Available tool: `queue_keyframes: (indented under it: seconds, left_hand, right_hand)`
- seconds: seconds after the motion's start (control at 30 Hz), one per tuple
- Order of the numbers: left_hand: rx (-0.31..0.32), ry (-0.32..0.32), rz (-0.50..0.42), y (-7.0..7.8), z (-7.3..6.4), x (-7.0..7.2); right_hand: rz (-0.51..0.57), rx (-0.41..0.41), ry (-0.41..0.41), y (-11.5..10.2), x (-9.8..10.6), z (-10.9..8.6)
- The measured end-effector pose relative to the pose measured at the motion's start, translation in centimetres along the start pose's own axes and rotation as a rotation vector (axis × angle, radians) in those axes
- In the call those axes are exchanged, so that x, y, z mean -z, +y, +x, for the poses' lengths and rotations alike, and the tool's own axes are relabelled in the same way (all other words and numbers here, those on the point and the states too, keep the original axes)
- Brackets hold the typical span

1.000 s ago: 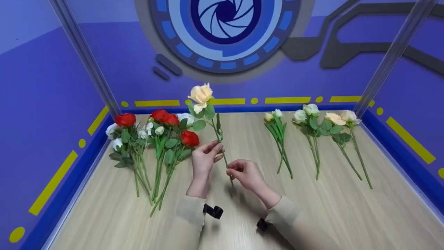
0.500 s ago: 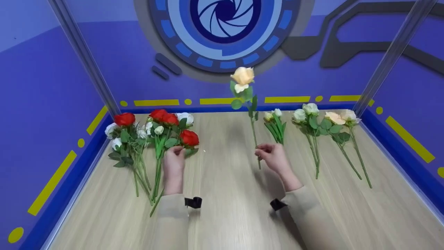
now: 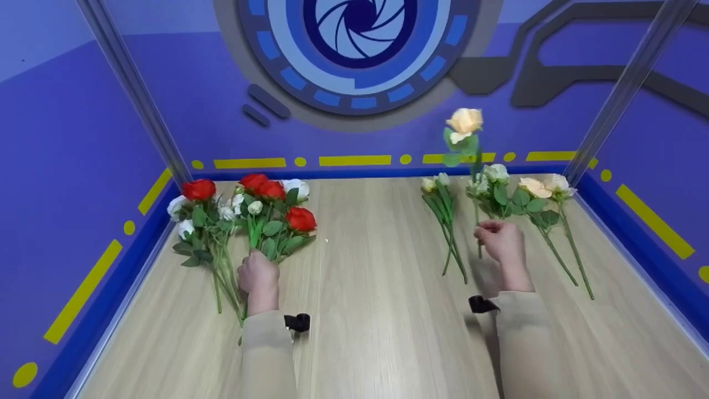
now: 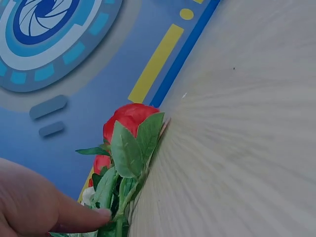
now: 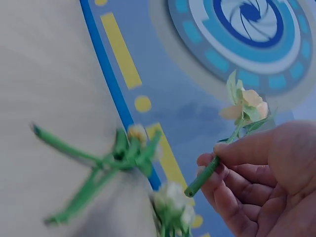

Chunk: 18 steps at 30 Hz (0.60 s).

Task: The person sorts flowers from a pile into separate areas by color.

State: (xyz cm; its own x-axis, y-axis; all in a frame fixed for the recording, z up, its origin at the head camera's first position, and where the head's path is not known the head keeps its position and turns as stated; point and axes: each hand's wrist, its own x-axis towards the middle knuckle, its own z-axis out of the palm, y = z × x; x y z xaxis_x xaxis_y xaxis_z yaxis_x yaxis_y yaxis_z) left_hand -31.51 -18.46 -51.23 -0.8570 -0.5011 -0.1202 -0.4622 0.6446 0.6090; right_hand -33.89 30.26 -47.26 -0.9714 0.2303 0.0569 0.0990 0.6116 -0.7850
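My right hand (image 3: 503, 244) pinches the lower stem of a peach rose (image 3: 465, 121) between thumb and fingers, holding it upright over the right part of the table. The right wrist view shows the cut end of its green stem (image 5: 202, 177) sticking out below the thumb. On the left, my left hand (image 3: 259, 277) is curled over the stems beneath the front red rose (image 3: 301, 219). In the left wrist view its thumb (image 4: 79, 215) presses against that rose's stem and leaves (image 4: 126, 150); the other fingers are hidden.
More red roses (image 3: 199, 190) and white flowers (image 3: 295, 189) lie in the left bunch. Tulips (image 3: 440, 202), pale green-white roses (image 3: 497, 174) and another peach rose (image 3: 535, 189) lie along the right. Blue-purple panels (image 3: 354, 138) enclose the wooden table (image 3: 365, 310) at the back and sides.
My right hand has carried the peach rose from the middle to the right. My left hand has let go of its stem and moved left, down onto the red rose's stem.
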Motion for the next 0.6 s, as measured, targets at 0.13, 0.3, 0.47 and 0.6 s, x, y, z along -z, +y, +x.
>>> queue_keyframes:
  seconds: [0.13, 0.3, 0.47, 0.6]
  left_hand:
    - [-0.005, -0.015, 0.017, -0.2, 0.1, 0.2]
    - [0.003, -0.028, -0.004, -0.2, 0.1, 0.6]
    - [0.008, -0.032, -0.039, -0.1, 0.2, 0.9]
    - [0.016, -0.056, -0.069, 0.1, 0.0, 1.3]
  right_hand:
    - [-0.03, -0.072, 0.067, 1.8, 2.1, 0.2]
    - [-0.074, -0.158, 0.151, 4.4, 4.2, 0.3]
    - [-0.075, -0.237, 0.213, 6.7, 5.6, 0.0]
    - [-0.09, -0.283, 0.242, 8.3, 6.5, -0.2]
